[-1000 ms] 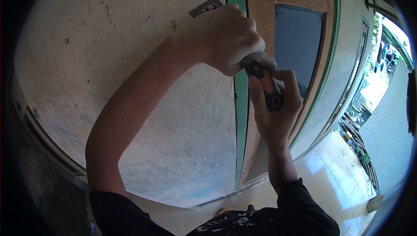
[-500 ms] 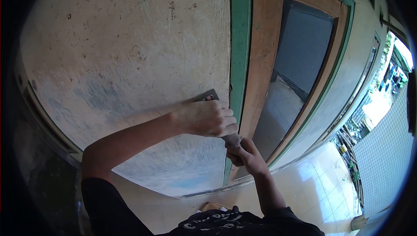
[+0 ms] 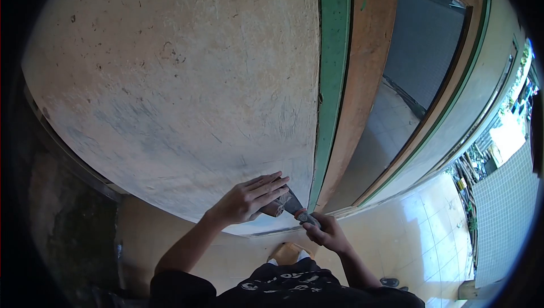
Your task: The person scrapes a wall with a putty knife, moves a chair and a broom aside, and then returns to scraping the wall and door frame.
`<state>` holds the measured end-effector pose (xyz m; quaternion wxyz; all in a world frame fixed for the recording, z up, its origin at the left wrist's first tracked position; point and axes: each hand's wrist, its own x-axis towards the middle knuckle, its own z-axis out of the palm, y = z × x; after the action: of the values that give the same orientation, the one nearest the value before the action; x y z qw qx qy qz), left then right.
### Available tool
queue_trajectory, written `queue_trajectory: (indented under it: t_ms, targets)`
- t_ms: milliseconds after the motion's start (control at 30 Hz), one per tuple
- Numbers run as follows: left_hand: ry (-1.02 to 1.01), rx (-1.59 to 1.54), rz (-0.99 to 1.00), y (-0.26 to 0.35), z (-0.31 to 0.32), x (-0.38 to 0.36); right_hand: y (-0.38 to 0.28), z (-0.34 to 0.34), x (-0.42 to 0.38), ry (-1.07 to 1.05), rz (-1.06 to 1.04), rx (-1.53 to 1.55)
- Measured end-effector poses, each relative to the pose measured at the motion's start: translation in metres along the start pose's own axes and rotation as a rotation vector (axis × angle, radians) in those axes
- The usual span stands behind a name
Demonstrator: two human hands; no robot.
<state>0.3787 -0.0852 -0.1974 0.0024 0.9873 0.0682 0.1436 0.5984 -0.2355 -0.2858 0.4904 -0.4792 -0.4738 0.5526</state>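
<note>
My right hand (image 3: 327, 233) is closed around the handle of a scraper (image 3: 293, 202), which has a dark flat blade and a reddish band where blade meets handle. The blade points up and left towards my other hand. My left hand (image 3: 249, 199) lies over a brownish, roll-like piece (image 3: 274, 209), its fingers fairly straight and pressed together beside the blade. What this piece is made of cannot be made out. Both hands are in front of the lower part of a pale, scuffed wall (image 3: 187, 92) with grey-blue patches.
A green door frame (image 3: 332, 81) edges the wall, beside a wooden door (image 3: 371, 53) with a grey panel. Below are floor tiles (image 3: 436, 223) and a brown object (image 3: 290, 251) near my body. Dark footwear (image 3: 389, 281) lies at lower right.
Both hands have come down from higher on the wall. My left hand has gone from a fist over the scraper to straighter fingers beside its blade. The view has tilted downward.
</note>
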Motion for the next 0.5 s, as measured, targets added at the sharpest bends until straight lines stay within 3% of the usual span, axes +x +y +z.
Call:
queue_trajectory:
  t_ms: [67,100,133,200,233,300,400,500]
  targets:
    - [0.133,-0.257,-0.266,0.019,0.02,-0.021,0.015,0.01,0.002,-0.022,0.026,-0.031]
    - [0.269,-0.323,-0.308,0.025,0.034,-0.033,0.017,0.017,0.005,-0.02,-0.031,-0.123]
    - [0.261,-0.325,-0.304,0.03,0.047,-0.046,0.021,0.025,0.007,-0.016,-0.091,-0.215]
    - [0.552,-0.622,-0.539,0.038,0.074,-0.068,0.039,0.037,0.013,-0.019,-0.144,-0.309]
    - [0.669,-0.738,-0.541,0.042,0.087,-0.077,0.055,0.046,0.018,-0.02,-0.191,-0.311]
    - [0.667,-0.707,-0.615,0.046,0.1,-0.102,0.074,0.061,0.028,-0.02,-0.248,-0.311]
    - [0.722,-0.644,-0.69,0.046,0.121,-0.14,0.096,0.085,0.039,-0.154,-0.076,-0.597]
    - [0.659,-0.971,-0.868,0.04,0.157,-0.184,0.134,0.109,0.044,-0.135,-0.019,-0.721]
